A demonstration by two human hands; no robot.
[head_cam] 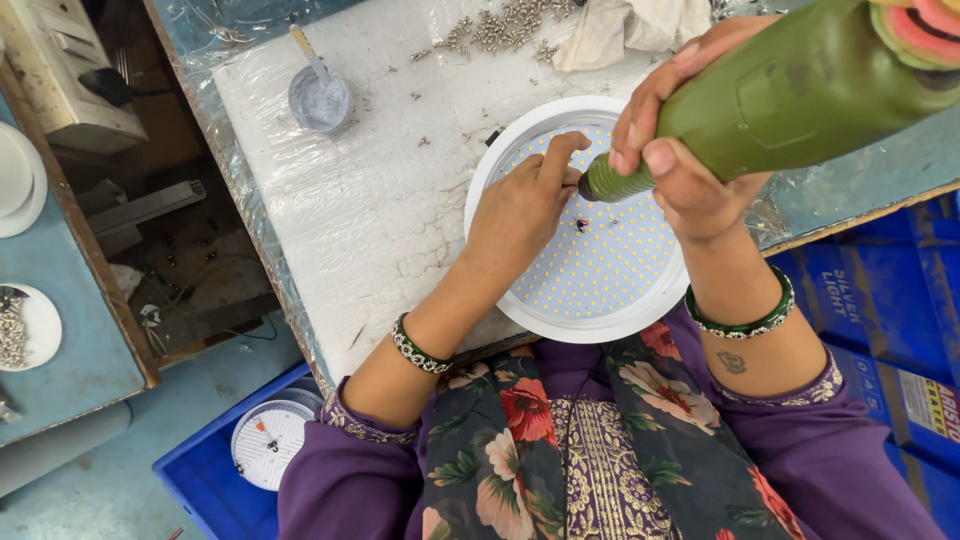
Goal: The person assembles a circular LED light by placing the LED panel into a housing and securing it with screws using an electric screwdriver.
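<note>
Matt green plastic driver (790, 95), glossy white lamp rim (480, 190), crinkled plastic sheeting (340, 190)

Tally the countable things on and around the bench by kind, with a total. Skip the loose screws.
Round white light panels: 2, one on the bench under the left hand, one in the blue crate
Green power screwdriver, held in the right hand: 1
Small cup with a stick: 1
White cloth: 1
Bangles: 2, left wrist, right wrist
Total: 7

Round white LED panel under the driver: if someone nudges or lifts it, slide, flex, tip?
The round light panel looks rigid and shallow, so probably no flex and unlikely to tip. It overhangs the plastic-covered table edge, so a push might slide it off. The left hand pressing it probably steadies it.
</note>
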